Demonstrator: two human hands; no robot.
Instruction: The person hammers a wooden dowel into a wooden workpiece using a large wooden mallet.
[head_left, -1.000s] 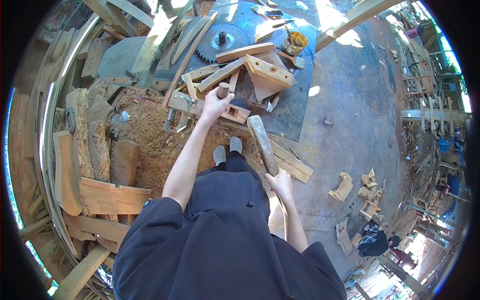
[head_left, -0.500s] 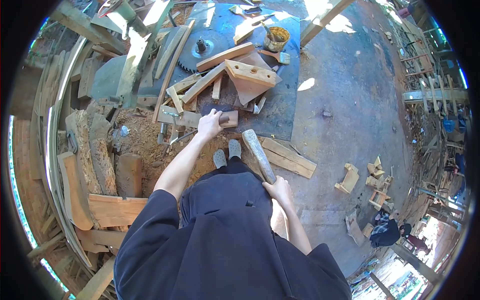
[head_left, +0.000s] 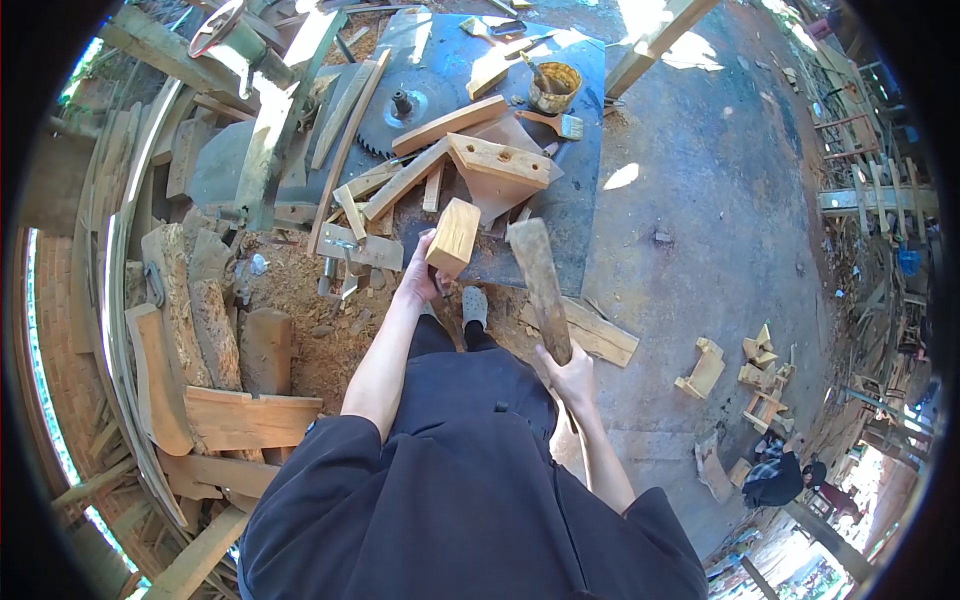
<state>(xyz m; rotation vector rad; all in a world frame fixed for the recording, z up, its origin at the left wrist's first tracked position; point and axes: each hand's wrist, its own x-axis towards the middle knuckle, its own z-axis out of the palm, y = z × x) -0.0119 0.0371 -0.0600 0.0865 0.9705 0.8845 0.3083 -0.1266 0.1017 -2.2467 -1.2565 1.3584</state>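
Observation:
My left hand (head_left: 420, 270) is closed around a squared wooden block (head_left: 455, 238), raised above the near edge of the blue-grey work surface with one pale face turned up. Something dark shows under its fingers, too small to make out. My right hand (head_left: 570, 378) grips the lower end of a thick, weathered wooden stick (head_left: 541, 280), which points away from me with its blunt end up. Block and stick are apart. Just beyond them lies an angled wooden piece with holes (head_left: 500, 160), on top of several loose strips.
A circular saw blade (head_left: 405, 108) stands out of the surface at the back left. Nearby are a paint can (head_left: 553, 92) and a paintbrush (head_left: 565, 125). Boards (head_left: 250, 420) lie at left, a plank (head_left: 595, 335) by my feet. Another person (head_left: 775, 480) is at far right.
My left hand has lifted the wooden block off the surface and turned its face up. The stick in my right hand has shifted slightly to the right and become more upright.

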